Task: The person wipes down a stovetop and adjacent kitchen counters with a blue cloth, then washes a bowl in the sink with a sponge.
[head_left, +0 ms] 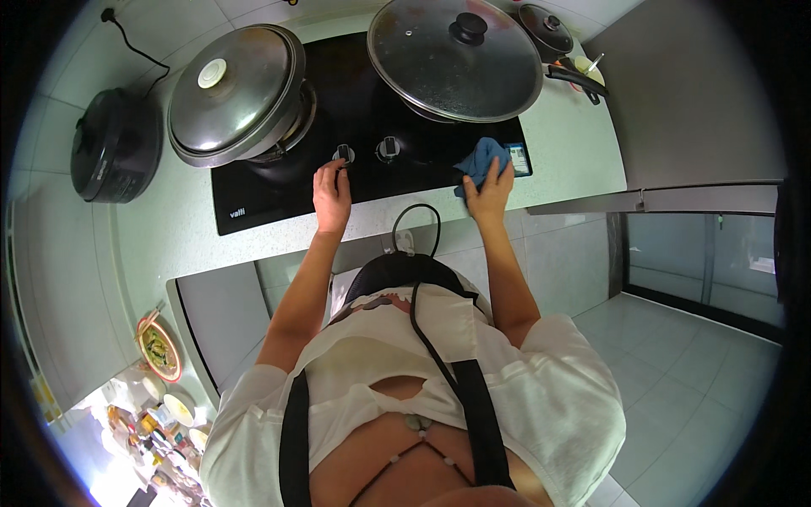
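My left hand (332, 196) reaches over the front of the black glass gas stove (279, 198), its fingertips closed at the left knob (343, 153). A second knob (389, 149) sits just to the right, untouched. Near the stove's front right corner, my right hand (490, 198) grips a crumpled blue cloth (484, 160) against the glass. The cloth lies beside a small label (518, 159) at the stove's right edge.
A lidded steel pot (245, 93) stands on the left burner, a large glass-lidded pan (456, 68) on the right one. Left is a black cooker (118, 144); back right, a small lidded pot (545, 29). A plate of food (160, 348) with chopsticks sits lower left.
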`<action>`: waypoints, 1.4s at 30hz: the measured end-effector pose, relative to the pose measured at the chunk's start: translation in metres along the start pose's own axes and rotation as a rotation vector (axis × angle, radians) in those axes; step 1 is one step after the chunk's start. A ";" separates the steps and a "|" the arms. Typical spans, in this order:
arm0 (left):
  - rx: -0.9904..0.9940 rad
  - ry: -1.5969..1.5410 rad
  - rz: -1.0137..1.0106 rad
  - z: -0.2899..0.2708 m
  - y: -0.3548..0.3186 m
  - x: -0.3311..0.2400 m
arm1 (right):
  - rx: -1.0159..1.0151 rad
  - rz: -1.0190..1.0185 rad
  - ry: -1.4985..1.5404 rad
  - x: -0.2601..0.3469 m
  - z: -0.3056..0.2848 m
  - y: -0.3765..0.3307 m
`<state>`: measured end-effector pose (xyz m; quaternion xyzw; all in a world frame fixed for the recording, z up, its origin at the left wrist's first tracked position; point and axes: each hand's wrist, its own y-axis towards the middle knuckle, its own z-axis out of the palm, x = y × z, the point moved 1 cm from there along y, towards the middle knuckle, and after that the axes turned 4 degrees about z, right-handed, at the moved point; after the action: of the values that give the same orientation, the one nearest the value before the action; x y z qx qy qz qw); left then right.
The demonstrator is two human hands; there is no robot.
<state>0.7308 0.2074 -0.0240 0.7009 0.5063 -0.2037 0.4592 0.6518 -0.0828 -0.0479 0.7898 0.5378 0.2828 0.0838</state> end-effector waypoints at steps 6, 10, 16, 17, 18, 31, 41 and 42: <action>0.015 0.005 -0.020 -0.003 0.000 0.000 | 0.086 -0.096 0.006 -0.010 0.005 0.050; -0.014 0.038 0.058 -0.003 0.005 0.005 | 0.070 0.004 -0.203 -0.008 0.016 0.081; -0.012 0.039 0.003 -0.001 0.003 0.006 | 0.281 -0.128 -0.375 0.034 0.020 0.062; -0.009 0.031 -0.008 -0.001 0.002 0.007 | 0.356 -0.118 -0.309 0.041 0.016 0.054; -0.005 0.027 -0.010 -0.002 0.002 0.008 | 0.346 -0.186 -0.169 0.040 0.013 0.050; -0.009 0.021 -0.049 -0.005 0.002 0.017 | 0.443 -0.430 0.167 0.055 0.018 0.048; -0.010 0.091 -0.063 -0.017 0.002 0.022 | 0.138 -0.398 0.160 0.150 0.021 0.061; -0.015 0.089 -0.065 -0.016 0.002 0.022 | 0.153 -0.413 0.159 0.161 0.028 0.066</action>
<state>0.7389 0.2328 -0.0313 0.6889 0.5503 -0.1834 0.4347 0.7620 0.0397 0.0149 0.6422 0.7128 0.2794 0.0369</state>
